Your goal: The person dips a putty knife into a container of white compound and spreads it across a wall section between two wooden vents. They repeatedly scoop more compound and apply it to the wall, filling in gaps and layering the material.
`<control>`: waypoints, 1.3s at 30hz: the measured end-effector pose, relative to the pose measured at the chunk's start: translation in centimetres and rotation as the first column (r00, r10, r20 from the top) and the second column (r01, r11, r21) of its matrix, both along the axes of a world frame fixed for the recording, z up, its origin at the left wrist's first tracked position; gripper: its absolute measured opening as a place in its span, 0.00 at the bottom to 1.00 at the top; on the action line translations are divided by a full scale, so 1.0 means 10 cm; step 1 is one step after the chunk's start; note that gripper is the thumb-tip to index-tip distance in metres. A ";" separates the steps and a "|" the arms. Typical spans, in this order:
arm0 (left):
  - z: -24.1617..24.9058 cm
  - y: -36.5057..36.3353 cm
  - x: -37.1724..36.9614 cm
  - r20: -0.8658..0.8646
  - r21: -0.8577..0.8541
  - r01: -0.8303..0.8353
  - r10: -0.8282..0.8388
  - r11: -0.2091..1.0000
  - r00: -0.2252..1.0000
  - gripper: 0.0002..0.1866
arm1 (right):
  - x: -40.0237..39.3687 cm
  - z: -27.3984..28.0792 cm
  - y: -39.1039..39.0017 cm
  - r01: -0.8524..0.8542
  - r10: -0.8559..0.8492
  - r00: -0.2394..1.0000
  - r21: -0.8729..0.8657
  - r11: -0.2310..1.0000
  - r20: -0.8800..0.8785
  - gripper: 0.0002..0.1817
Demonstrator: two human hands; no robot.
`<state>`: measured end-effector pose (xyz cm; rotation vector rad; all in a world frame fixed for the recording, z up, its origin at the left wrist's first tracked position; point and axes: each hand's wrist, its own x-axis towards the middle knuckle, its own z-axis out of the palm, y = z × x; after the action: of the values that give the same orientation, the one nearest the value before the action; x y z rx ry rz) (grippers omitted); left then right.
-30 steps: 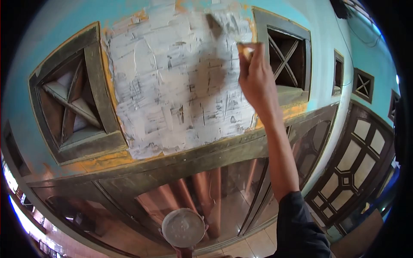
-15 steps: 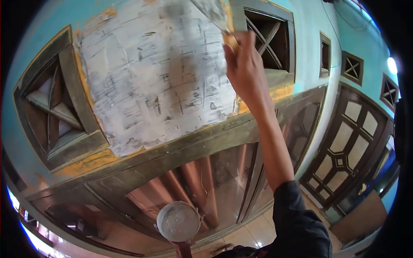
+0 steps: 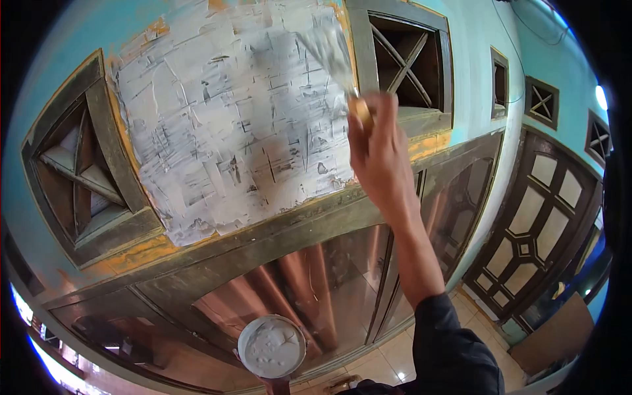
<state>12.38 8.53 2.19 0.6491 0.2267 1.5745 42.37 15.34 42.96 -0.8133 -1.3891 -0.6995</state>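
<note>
Looks well advanced: thick white filler [image 3: 224, 125] spread over nearly all of the wall panel in the upper middle of the frame, between the cross-braced vent [image 3: 79, 178] at left and the second vent [image 3: 405, 62] at upper right. Rough yet, though, with ridges, dark scratch lines and thin grey patches showing through, so smoothing and a fuller coat seem left to do. Bare orange strips [image 3: 141, 249] along the lower left edge and at the panel's top corners, not covered. Right hand [image 3: 382, 155], just right of centre, closed firmly round the yellowish handle of a scraper [image 3: 361, 108], blade angled up and left against the filler near the panel's upper right edge and blurred, so impossible to say how much filler rides on it. Dark sleeve [image 3: 454, 349] at lower right. At bottom centre, a round tub [image 3: 271, 345], open-topped, filled close to the rim with lumpy pale grey-white filler. Only a sliver of the left hand [image 3: 275, 387] visible beneath the tub at the frame's bottom edge; grip there not possible to tell. Below the panel, a wooden beam [image 3: 263, 234] and window glass [image 3: 296, 283] with reddish folds behind it; at right, a panelled door [image 3: 526, 230].
</note>
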 end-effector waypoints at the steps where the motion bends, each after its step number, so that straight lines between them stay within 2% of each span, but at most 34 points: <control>1: 0.03 0.02 0.01 0.005 -0.009 0.021 -0.020 1.000 1.000 0.43 | 0.01 0.22 0.08 -0.009 0.009 1.000 0.003 1.000 -0.003 0.14; 5: 0.18 0.18 0.08 0.030 -0.025 0.099 -0.098 0.995 0.995 0.45 | 0.01 0.75 0.43 -0.010 0.010 0.999 0.008 1.000 0.041 0.12; 6: 0.22 0.21 0.09 0.038 -0.031 0.118 -0.116 0.993 0.992 0.45 | -0.02 0.70 0.43 0.018 -0.016 1.000 -0.135 0.991 0.021 0.13; 11: 0.35 0.20 0.15 0.105 -0.099 0.194 -0.184 0.976 0.977 0.47 | -0.18 -0.40 0.12 -0.023 0.020 1.000 -0.224 0.974 -0.014 0.14; 13: 0.36 -0.07 0.14 0.144 -0.197 0.152 -0.125 0.969 0.982 0.47 | -0.28 -0.87 -0.11 -0.084 0.080 0.996 -0.324 0.943 -0.025 0.15; 15: 0.70 -0.06 0.24 0.235 -0.283 0.199 -0.134 0.938 0.963 0.46 | -0.37 -1.23 -0.40 -0.300 0.211 0.953 -0.603 0.739 -0.216 0.19; 16: 0.86 -0.14 0.29 0.072 -0.302 0.026 -0.004 0.953 0.997 0.43 | -0.41 -1.41 -0.50 -0.332 0.240 0.943 -0.660 0.674 -0.229 0.19; 18: 0.94 -0.22 0.33 0.226 -0.382 0.080 0.009 0.921 0.974 0.44 | -0.41 -1.68 -0.69 -0.510 0.430 0.847 -0.704 0.494 -0.312 0.21; 19: 0.96 -0.23 0.32 0.229 -0.429 0.059 0.045 0.901 0.972 0.44 | -0.40 -1.77 -0.77 -0.519 0.435 0.838 -0.731 0.444 -0.331 0.21; 21: 0.95 -0.19 0.34 0.302 -0.142 0.310 -0.257 0.940 0.918 0.42 | -0.34 -1.85 -0.84 -0.495 0.418 0.816 -0.856 0.149 -0.399 0.18; 22: 0.80 -0.10 0.29 0.310 -0.139 0.304 -0.250 0.942 0.917 0.42 | -0.36 -1.93 -0.77 -0.441 0.432 0.833 -0.887 0.139 -0.347 0.17; 24: 0.46 0.06 0.36 0.438 0.075 0.161 -0.177 0.984 0.881 0.40 | -0.28 -2.10 -0.70 -0.435 0.414 0.838 -0.893 0.114 -0.355 0.17; 25: 0.63 0.03 0.38 0.444 0.067 0.162 -0.175 0.984 0.879 0.40 | -0.24 -2.17 -0.71 -0.433 0.394 0.843 -0.897 0.094 -0.365 0.17; 27: 0.98 -0.04 0.41 0.577 -0.264 0.390 -0.180 0.882 0.797 0.48 | -0.19 -2.23 -0.72 -0.457 0.385 0.832 -0.887 0.068 -0.400 0.17; 28: 1.01 -0.06 0.43 0.580 -0.269 0.390 -0.175 0.880 0.795 0.48 | -0.18 -2.24 -0.73 -0.487 0.380 0.817 -0.872 0.048 -0.434 0.17; 29: 1.03 -0.07 0.46 0.494 -0.206 0.405 -0.263 0.891 0.829 0.48 | -0.17 -2.25 -0.74 -0.484 0.377 0.818 -0.874 0.043 -0.434 0.17; 30: 1.03 -0.07 0.47 0.396 -0.142 0.425 -0.343 0.894 0.852 0.48 | -0.17 -2.25 -0.74 -0.445 0.410 0.839 -0.885 0.138 -0.358 0.18; 31: 0.98 -0.06 0.47 0.400 -0.146 0.426 -0.341 0.893 0.851 0.48 | -0.17 -2.24 -0.75 -0.405 0.433 0.857 -0.884 0.233 -0.278 0.18; 33: 0.93 -0.02 0.48 0.455 -0.299 0.328 -0.168 0.896 0.874 0.39 | -0.20 -2.22 -0.73 -0.363 0.436 0.871 -0.896 0.257 -0.227 0.18; 34: 0.98 -0.02 0.49 0.459 -0.304 0.328 -0.164 0.894 0.873 0.39 | -0.21 -2.21 -0.72 -0.323 0.441 0.880 -0.903 0.284 -0.176 0.18; 36: 1.14 -0.03 0.52 0.535 0.041 0.452 -0.401 0.891 0.744 0.40 | -0.19 -2.28 -0.71 -0.307 0.447 0.882 -0.901 0.306 -0.149 0.20; 39: 1.04 -0.03 0.50 0.560 -0.046 0.412 -0.318 0.910 0.765 0.42 | -0.15 -2.34 -0.67 -0.285 0.464 0.880 -0.894 0.346 -0.101 0.24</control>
<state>17.37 8.19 12.57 0.0800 -0.1894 1.2751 40.88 8.61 19.59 -1.1893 -2.0528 0.4779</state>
